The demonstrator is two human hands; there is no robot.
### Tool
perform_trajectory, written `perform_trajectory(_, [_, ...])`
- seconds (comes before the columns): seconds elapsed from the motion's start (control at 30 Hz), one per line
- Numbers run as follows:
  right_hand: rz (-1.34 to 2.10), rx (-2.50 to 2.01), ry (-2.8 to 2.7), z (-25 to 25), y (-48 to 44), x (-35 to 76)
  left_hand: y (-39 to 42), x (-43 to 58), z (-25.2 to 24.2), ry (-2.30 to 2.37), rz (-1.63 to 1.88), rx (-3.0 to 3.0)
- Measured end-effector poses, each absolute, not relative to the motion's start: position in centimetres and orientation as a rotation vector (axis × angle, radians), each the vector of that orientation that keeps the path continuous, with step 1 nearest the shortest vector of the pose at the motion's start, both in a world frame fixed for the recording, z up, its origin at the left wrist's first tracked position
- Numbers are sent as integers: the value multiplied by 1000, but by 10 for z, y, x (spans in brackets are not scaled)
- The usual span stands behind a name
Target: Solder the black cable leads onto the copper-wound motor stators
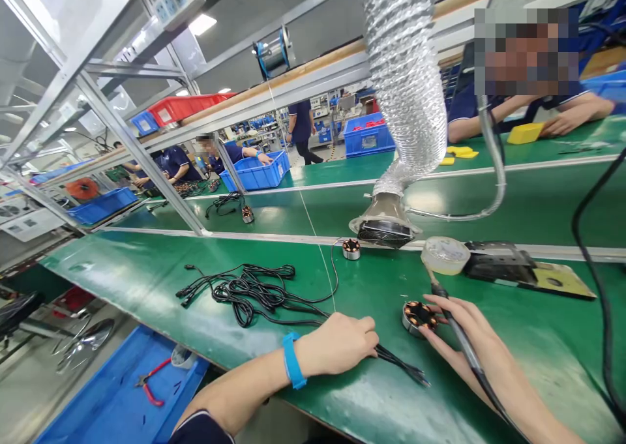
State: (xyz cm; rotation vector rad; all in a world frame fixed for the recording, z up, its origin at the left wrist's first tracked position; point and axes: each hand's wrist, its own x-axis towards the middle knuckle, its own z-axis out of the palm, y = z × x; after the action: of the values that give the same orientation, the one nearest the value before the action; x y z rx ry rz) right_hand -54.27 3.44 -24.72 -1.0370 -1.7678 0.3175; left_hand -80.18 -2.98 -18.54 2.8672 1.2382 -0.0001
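My left hand [337, 345], with a blue band at the wrist, is closed on a bunch of black cables [402, 364]. Their stripped ends point right, low over the green bench. The rest of the cables lies in a loose coil to the left. Between the fingers of my right hand [491, 349] rests a soldering iron [458, 334], its tip angled up towards a round translucent tub [445, 255]. The thumb and fingertips of that hand also reach a motor stator [413, 319] with copper windings. Another stator [351, 249] sits farther back, with a thin wire beside it.
A fume hose [405, 72] hangs over the bench's back edge. Right of the tub lies a soldering iron stand [503, 265] with a yellow sponge. A black cord [594, 255] hangs at right. Below left, a blue bin [112, 392] holds red-handled cutters [152, 382]. Co-workers sit across the belt.
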Motion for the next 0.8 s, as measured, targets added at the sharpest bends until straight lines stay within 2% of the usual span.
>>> perform_trajectory(0.2, [312,-1038,-1784,-256,35,-543,-32,-806,-172,1247,78,2833])
perform_trajectory(0.5, [496,-1011,-1843,-235,30,-554,-8,-791,-161,1112,285,2445])
perform_trajectory(0.8, [528,-946,-1726,-212,19,-557,22,-775,-145,1136,861,1910])
